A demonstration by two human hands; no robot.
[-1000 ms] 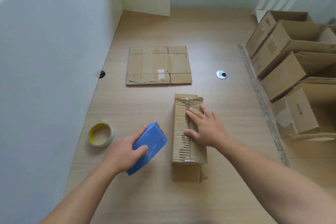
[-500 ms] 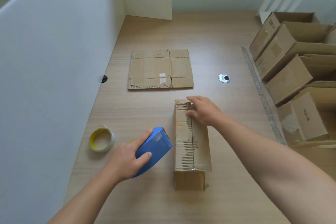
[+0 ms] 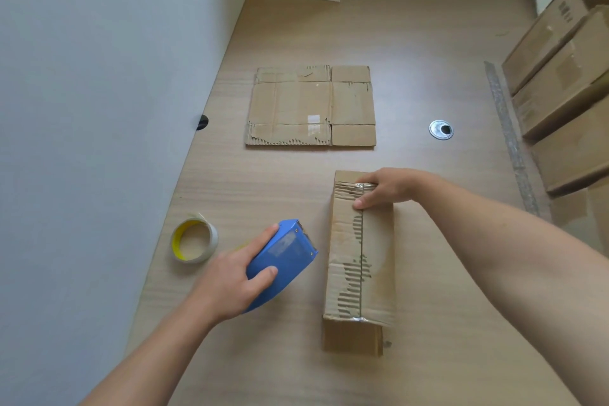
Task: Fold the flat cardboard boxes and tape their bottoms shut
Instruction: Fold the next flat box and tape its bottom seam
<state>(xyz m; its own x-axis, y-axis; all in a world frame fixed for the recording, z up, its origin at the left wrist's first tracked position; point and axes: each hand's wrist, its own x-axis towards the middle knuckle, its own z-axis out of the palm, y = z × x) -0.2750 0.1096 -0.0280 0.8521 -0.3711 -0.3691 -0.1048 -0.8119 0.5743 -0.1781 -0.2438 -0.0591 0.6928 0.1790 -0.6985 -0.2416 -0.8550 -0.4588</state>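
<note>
**Pressing the box (image 3: 361, 260) end, dispenser (image 3: 285, 259) in the other hand**

The box lies lengthwise on the table (image 3: 428, 43), closed flaps up, with a seam running down its top. The right hand (image 3: 387, 189) rests on its far end, index finger and thumb stretched flat against the cardboard at the seam. The left hand (image 3: 230, 278) grips the blue dispenser, fingers wrapped round its body, just left of the box and apart from it. A tape roll (image 3: 193, 242) sits further left. A flat box (image 3: 311, 105) lies beyond. Folded boxes (image 3: 560, 76) stand at the right.
</note>
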